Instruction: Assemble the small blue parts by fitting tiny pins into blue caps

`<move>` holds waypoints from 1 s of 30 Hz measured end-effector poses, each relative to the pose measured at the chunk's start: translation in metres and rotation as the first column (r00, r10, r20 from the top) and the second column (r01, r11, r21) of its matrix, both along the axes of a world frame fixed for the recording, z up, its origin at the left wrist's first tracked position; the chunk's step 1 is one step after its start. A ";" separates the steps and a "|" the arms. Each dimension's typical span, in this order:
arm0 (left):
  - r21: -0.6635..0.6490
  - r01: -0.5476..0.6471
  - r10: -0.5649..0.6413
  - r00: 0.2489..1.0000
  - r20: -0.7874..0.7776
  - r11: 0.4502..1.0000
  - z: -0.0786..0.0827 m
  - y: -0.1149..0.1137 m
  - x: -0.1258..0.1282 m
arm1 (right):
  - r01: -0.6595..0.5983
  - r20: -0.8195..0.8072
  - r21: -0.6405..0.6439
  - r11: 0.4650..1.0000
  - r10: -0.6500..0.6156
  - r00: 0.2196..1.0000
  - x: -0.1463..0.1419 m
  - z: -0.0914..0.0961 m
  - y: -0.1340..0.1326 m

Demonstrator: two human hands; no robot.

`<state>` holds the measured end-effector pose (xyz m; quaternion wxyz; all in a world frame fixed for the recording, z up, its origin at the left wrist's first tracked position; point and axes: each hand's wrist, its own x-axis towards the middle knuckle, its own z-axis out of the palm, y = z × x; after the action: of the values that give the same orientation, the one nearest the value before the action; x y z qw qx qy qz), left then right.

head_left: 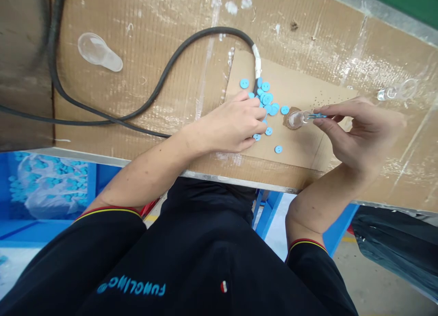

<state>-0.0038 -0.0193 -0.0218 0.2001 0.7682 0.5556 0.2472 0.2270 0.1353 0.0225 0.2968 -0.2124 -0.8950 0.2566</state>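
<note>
Small round blue buttons (266, 99), each with two holes, lie in a loose pile at the middle of the table. My left hand (239, 124) rests over the pile's near left side, its bent fingers apart and touching buttons; whatever lies under the palm is hidden. To the right, my right hand (356, 129) pinches a thin blue piece (318, 116) between thumb and forefinger. Its tip meets the narrow end of a clear plastic funnel-like part (301, 118), which sits at a brown-edged ring in the cardboard. The blue piece is mostly covered by my fingers.
A black hose (178, 55) with a white-wrapped end loops over the cardboard-covered table to the pile. One translucent spoon-shaped part (99, 51) lies at far left, another clear part (397, 90) at right. Below left, a blue crate (92, 183) holds many blue pieces in plastic.
</note>
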 end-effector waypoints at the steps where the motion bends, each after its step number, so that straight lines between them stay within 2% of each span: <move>1: -0.002 -0.005 0.005 1.000 0.010 1.000 -0.001 0.000 0.000 | 0.001 0.007 -0.001 1.000 -0.001 1.000 0.000 0.000 0.000; 12: 0.003 -0.013 0.013 0.999 0.050 1.000 -0.003 0.000 -0.001 | -0.043 0.002 0.021 0.999 0.043 0.999 0.001 0.000 0.001; 18: 0.000 -0.015 0.015 0.999 0.033 1.000 -0.002 -0.001 0.000 | -0.002 0.015 0.017 1.000 0.002 1.000 -0.001 0.001 -0.001; 30: 0.025 -0.019 0.017 0.998 0.066 1.000 -0.004 0.000 0.000 | 0.000 -0.001 -0.002 1.000 0.000 1.000 -0.001 0.000 -0.001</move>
<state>-0.0039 -0.0194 -0.0257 0.2063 0.7570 0.5525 0.2812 0.2260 0.1344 0.0230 0.2969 -0.2124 -0.8947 0.2575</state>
